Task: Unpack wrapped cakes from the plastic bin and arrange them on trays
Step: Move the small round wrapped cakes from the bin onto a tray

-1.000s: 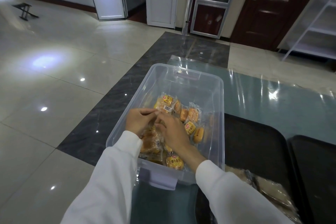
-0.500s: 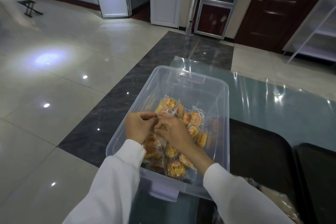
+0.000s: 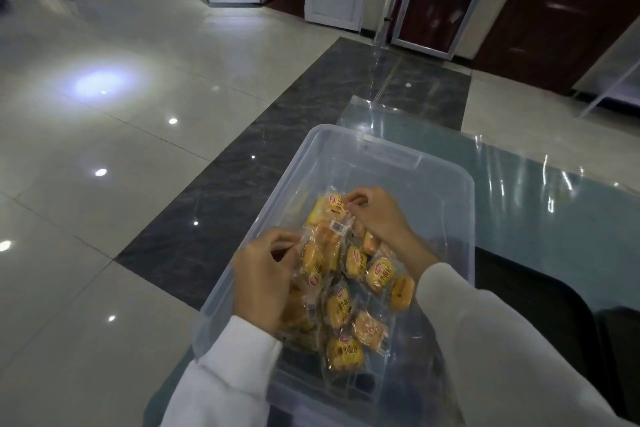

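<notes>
A clear plastic bin stands on the glass table, with several yellow wrapped cakes loose on its floor. Both hands are inside it. My left hand pinches the near edge of a clear wrapper that holds cakes. My right hand pinches the far end of the same wrapper, near a cake with a red logo. The wrapper is stretched between the two hands. A dark tray lies right of the bin, mostly hidden by my right sleeve.
The glass table runs off to the right behind the bin. The table's left edge is just beside the bin, with tiled floor below. Doors and a white rack stand far off along the back wall.
My hands were close together over the cakes; now they have drawn apart, the right hand moving away toward the bin's far end, stretching the wrapper. The camera has tilted down and closer.
</notes>
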The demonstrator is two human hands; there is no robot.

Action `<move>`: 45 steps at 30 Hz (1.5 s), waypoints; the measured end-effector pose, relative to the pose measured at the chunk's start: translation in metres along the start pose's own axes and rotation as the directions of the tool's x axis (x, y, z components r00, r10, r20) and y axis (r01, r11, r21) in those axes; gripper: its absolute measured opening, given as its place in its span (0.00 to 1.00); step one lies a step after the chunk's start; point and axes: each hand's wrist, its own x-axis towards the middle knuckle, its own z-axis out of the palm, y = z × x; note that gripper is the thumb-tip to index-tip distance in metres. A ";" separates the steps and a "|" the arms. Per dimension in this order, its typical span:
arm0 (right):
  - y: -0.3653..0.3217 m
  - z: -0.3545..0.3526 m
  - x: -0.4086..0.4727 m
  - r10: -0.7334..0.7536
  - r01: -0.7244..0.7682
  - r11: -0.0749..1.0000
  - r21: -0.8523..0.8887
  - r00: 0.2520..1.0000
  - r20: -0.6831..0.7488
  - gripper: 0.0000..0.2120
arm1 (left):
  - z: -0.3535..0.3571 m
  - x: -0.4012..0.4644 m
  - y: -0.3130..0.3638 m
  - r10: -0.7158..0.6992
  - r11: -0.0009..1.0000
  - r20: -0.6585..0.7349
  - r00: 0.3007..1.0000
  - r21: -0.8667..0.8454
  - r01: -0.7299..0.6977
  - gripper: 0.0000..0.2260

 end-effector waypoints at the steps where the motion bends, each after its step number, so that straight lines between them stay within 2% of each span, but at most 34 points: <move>1: 0.001 0.002 0.009 0.001 0.000 0.999 -0.036 1.000 0.013 0.07 | 0.000 0.000 0.000 -0.003 1.000 -0.002 1.000 -0.004 0.003 0.05; 5: 0.005 0.018 0.039 0.042 -0.027 0.991 -0.134 0.993 0.111 0.08 | 0.001 0.002 0.000 0.027 1.000 -0.010 1.000 -0.011 -0.027 0.04; 9: 0.002 0.031 0.050 0.045 0.014 0.979 -0.201 0.958 0.284 0.16 | 0.002 0.003 -0.004 0.051 0.999 -0.012 0.999 0.018 -0.050 0.06; 11: 0.002 0.035 0.053 0.020 0.055 0.971 -0.232 0.950 0.311 0.14 | 0.003 0.003 -0.005 0.058 0.998 -0.010 0.998 0.015 -0.057 0.07; 14: 0.004 0.034 0.054 0.027 0.048 0.968 -0.246 0.955 0.295 0.03 | 0.003 0.004 -0.003 0.037 0.999 -0.009 0.999 -0.014 -0.038 0.07; 21: -0.003 -0.003 0.030 -0.009 0.048 0.987 -0.153 0.970 0.243 0.03 | 0.002 0.004 -0.002 -0.029 0.997 -0.001 1.000 -0.078 0.029 0.07; 24: -0.010 -0.021 0.004 -0.043 0.062 0.994 -0.093 0.980 0.196 0.10 | -0.001 0.003 -0.001 -0.033 0.996 0.010 0.999 -0.082 0.033 0.07; 27: -0.014 -0.038 -0.026 -0.041 0.051 0.997 -0.064 0.988 0.151 0.07 | -0.006 0.002 0.004 -0.040 0.993 0.021 0.999 -0.110 0.042 0.07; 30: -0.016 -0.055 -0.060 0.003 -0.018 0.996 0.088 0.985 0.173 0.04 | -0.012 -0.002 0.014 -0.020 0.992 0.039 0.999 -0.124 0.025 0.07; 34: -0.017 -0.074 -0.100 -0.046 0.006 0.983 0.182 0.976 0.215 0.12 | -0.019 -0.014 0.028 0.016 0.994 0.028 0.999 -0.113 -0.013 0.07; 36: -0.018 -0.081 -0.119 -0.083 0.048 0.977 0.209 0.983 0.163 0.12 | -0.021 -0.022 0.038 0.066 0.993 0.020 0.998 -0.095 -0.064 0.08; 39: -0.018 -0.091 -0.141 -0.159 0.160 0.969 0.191 0.987 -0.022 0.09 | -0.022 -0.034 0.059 0.135 0.986 -0.002 0.991 -0.095 -0.134 0.08; 45: -0.014 -0.131 -0.182 -0.295 0.321 0.945 0.066 0.920 -0.258 0.07 | -0.016 -0.062 0.106 0.252 0.957 -0.006 0.968 -0.150 -0.250 0.10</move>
